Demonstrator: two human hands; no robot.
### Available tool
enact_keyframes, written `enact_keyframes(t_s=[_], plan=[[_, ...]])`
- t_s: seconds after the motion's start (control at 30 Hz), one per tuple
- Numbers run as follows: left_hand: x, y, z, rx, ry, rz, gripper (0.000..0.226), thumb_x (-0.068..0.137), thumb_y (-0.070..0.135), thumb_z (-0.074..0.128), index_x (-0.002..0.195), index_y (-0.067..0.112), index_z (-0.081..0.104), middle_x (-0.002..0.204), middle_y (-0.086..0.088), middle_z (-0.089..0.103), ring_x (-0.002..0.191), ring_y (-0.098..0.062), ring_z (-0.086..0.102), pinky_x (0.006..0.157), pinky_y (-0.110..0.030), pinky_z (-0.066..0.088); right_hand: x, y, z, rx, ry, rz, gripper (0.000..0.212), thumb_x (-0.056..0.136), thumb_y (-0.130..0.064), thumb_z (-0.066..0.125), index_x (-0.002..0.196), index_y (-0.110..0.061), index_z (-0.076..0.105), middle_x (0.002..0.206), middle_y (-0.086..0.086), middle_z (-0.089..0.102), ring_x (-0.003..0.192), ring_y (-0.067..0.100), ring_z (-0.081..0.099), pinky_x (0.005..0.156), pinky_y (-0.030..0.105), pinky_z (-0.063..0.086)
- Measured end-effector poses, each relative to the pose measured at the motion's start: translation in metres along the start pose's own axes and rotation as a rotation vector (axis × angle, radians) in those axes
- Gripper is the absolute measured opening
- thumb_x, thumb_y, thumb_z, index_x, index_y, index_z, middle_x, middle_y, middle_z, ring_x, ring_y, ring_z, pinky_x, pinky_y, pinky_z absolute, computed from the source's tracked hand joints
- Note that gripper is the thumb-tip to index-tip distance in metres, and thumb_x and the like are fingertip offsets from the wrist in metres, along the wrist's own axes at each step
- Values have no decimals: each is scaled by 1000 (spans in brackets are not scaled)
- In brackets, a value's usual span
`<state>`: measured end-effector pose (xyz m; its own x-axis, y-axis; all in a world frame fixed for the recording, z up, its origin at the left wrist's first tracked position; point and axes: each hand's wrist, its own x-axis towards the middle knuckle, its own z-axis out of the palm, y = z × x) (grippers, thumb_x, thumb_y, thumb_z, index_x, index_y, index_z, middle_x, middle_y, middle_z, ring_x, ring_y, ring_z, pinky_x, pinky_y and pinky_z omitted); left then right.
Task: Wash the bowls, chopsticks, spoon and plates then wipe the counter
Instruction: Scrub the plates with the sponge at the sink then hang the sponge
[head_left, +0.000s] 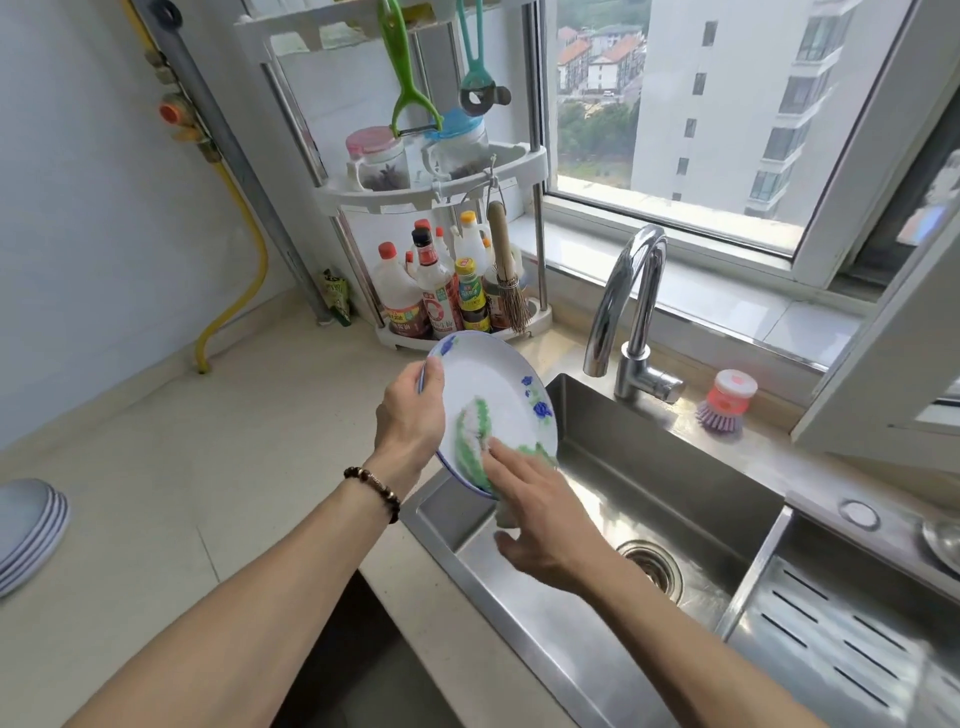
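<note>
Left hand (410, 415) pinches white blue-flowered round plate (493, 395) rim above steel sink (649, 467); right hand (540, 519) presses green-white scrub cloth (472, 441). Risk: soapy plate slips, chips.

At nine o'clock, the stack of plates (28, 530) is cut off by the left edge. The right hand (540, 525) is motion-blurred, hiding the lower rim of the flowered plate (493, 395) and part of the green cloth (472, 436). At four o'clock, a metal utensil (943, 540) leaves the frame.
</note>
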<state>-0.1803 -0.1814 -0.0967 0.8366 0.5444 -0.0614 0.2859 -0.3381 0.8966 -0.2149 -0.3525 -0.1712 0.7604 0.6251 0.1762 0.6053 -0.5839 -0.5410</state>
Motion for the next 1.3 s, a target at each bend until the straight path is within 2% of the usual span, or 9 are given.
enact_keyframes(t_s=[0.2,0.3,0.4,0.6,0.7,0.83,1.0,1.2,1.3], plan=[[-6,1,5,-57,104,-34,43,106,45,38,71,24,51,71,3,53,73,-22,50,66,-31,39,3,-24,6,31,37,89,72,88,2,40,157,-18,30,166,-2,20,150,21,22,123,38,-10],[-4,2,2,-27,19,-9,36,106,45,39,89,23,62,84,-1,64,79,-23,59,65,-32,43,-3,-3,1,-3,28,50,69,93,-4,46,157,-22,28,166,-6,20,152,17,21,122,44,-14],[-4,2,2,-51,21,-52,36,105,48,39,91,25,62,97,-7,70,88,-26,68,67,-38,54,3,19,-1,-76,85,159,60,93,-13,54,151,-21,39,163,-2,30,151,23,26,123,55,-2],[-3,9,-9,-67,-81,-94,36,106,45,41,89,24,65,94,-11,73,84,-32,72,69,-49,60,-3,14,5,-52,85,-45,65,89,-19,70,147,-28,43,157,-2,42,143,20,41,121,57,18],[2,13,-20,-50,-203,-81,34,108,43,39,98,22,64,92,-10,74,74,-26,72,52,-33,54,-6,37,0,-192,174,48,73,72,-24,87,134,-25,49,142,4,59,133,28,54,109,68,33],[10,18,-27,-103,-233,-152,33,107,43,42,102,19,64,92,-7,75,71,-25,71,49,-28,51,-6,6,13,-130,285,-187,56,82,-15,76,132,-21,52,139,6,58,128,29,55,113,54,38],[26,18,-48,-110,-394,-346,35,107,37,45,130,16,58,119,-15,72,110,-36,68,94,-56,54,-3,32,8,-254,390,-244,41,80,-6,80,118,-13,65,123,10,66,107,29,65,99,51,51],[-13,-1,-27,-405,-188,-242,41,95,26,64,135,20,54,116,-9,73,101,-29,72,72,-40,61,18,-15,1,-333,510,-100,24,78,3,64,95,-14,68,81,9,61,70,30,53,79,45,52],[-35,-5,-2,-550,44,-162,43,90,20,60,130,31,52,126,-4,66,111,-30,67,90,-53,58,28,-46,4,-145,506,30,34,67,4,67,95,-16,67,84,7,64,72,29,53,75,42,54]])
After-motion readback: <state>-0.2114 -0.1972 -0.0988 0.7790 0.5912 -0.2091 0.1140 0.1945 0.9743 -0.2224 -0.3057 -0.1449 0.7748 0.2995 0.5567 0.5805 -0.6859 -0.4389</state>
